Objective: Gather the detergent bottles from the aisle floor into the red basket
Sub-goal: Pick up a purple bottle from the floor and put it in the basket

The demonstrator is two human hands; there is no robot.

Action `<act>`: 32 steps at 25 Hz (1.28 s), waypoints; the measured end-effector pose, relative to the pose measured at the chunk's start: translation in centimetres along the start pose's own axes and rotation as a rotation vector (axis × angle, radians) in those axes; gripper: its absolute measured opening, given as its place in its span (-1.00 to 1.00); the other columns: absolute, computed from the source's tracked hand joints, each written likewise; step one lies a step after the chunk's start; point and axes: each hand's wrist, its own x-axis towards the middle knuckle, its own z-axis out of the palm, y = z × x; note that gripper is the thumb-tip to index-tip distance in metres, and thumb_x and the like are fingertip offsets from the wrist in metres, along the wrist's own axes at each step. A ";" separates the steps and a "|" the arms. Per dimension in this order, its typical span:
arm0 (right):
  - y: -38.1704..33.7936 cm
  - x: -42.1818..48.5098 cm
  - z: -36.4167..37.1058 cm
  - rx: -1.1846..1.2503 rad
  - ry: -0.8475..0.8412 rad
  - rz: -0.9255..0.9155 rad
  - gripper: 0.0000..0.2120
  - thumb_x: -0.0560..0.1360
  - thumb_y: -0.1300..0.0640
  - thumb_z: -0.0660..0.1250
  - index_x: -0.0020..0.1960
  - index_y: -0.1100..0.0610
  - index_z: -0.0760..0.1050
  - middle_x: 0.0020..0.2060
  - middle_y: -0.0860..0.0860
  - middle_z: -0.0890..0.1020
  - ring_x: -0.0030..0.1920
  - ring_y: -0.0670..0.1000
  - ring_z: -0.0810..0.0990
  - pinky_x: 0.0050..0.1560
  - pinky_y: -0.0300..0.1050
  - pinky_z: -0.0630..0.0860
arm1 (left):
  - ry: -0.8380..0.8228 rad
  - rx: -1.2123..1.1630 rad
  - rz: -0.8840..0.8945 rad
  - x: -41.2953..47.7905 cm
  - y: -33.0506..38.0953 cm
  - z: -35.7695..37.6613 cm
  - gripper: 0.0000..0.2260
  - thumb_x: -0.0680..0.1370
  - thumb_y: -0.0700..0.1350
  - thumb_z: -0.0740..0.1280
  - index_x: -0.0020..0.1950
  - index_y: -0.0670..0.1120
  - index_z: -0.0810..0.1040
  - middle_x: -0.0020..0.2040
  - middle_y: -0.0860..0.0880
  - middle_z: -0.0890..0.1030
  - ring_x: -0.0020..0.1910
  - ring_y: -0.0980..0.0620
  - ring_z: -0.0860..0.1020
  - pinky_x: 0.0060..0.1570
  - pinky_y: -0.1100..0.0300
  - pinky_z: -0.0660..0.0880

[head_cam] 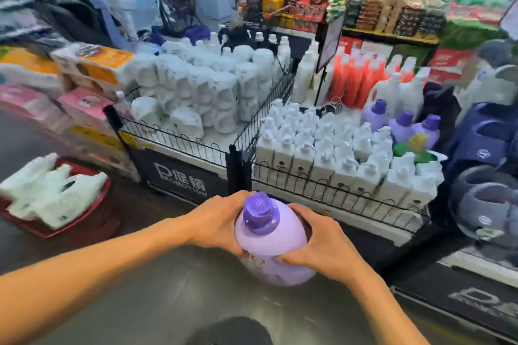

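A large lilac detergent bottle (273,244) with a purple cap is held upright in mid-air above the aisle floor. My left hand (217,223) grips its left side and my right hand (316,246) grips its right side, fingers curled round the body. The red basket (92,209) sits on the floor at the left, well apart from the bottle. Several white handled bottles (53,193) lie in it.
A black wire-fenced promotion stand (196,176) directly ahead holds white refill packs and white pump bottles. Purple-capped bottles (403,126) and a green one stand at its right. Boxes are stacked behind the basket. Slippers hang at the far right. Dark floor lies below.
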 end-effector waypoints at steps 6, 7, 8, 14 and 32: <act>-13.3 11.7 9.0 -0.040 -0.199 -0.206 -0.27 0.13 -0.21 0.65 0.23 -0.39 0.44 0.06 -0.31 0.66 0.08 -0.21 0.64 0.12 -0.07 0.62 | 0.187 -0.047 -0.191 -11.5 -12.0 -9.1 -0.22 0.18 0.18 0.64 0.31 0.27 0.34 0.04 0.33 0.56 0.04 0.19 0.58 0.06 0.21 0.53; -15.2 13.6 11.0 -0.045 -0.233 -0.230 -0.28 0.13 -0.21 0.66 0.21 -0.42 0.43 0.07 -0.30 0.66 0.08 -0.21 0.64 0.13 -0.07 0.62 | 0.210 -0.042 -0.223 -13.3 -14.1 -10.4 -0.21 0.18 0.18 0.65 0.32 0.25 0.35 0.06 0.31 0.57 0.05 0.19 0.58 0.06 0.22 0.52; -17.2 15.4 12.8 -0.052 -0.271 -0.260 -0.28 0.13 -0.21 0.66 0.20 -0.43 0.42 0.08 -0.29 0.66 0.09 -0.21 0.64 0.14 -0.07 0.62 | 0.232 -0.036 -0.255 -15.1 -16.0 -11.7 -0.20 0.18 0.19 0.65 0.33 0.26 0.36 0.08 0.30 0.57 0.06 0.20 0.58 0.06 0.21 0.53; -27.7 26.6 23.8 -0.093 -0.498 -0.458 -0.17 0.13 -0.24 0.61 0.35 -0.28 0.41 0.13 -0.28 0.64 0.14 -0.18 0.61 0.21 -0.05 0.58 | 0.380 -0.023 -0.513 -24.7 -27.1 -16.8 -0.17 0.14 0.31 0.60 0.34 0.27 0.36 0.13 0.31 0.57 0.09 0.25 0.57 0.08 0.18 0.54; -52.1 52.6 54.2 -0.154 -0.864 -0.666 -0.11 0.21 -0.21 0.63 0.47 -0.19 0.36 0.26 -0.24 0.58 0.23 -0.13 0.56 0.28 -0.05 0.54 | 0.544 -0.159 -0.905 -41.4 -58.1 -28.7 -0.21 0.16 0.28 0.57 0.29 0.36 0.26 0.05 0.35 0.48 0.02 0.12 0.60 0.01 0.11 0.54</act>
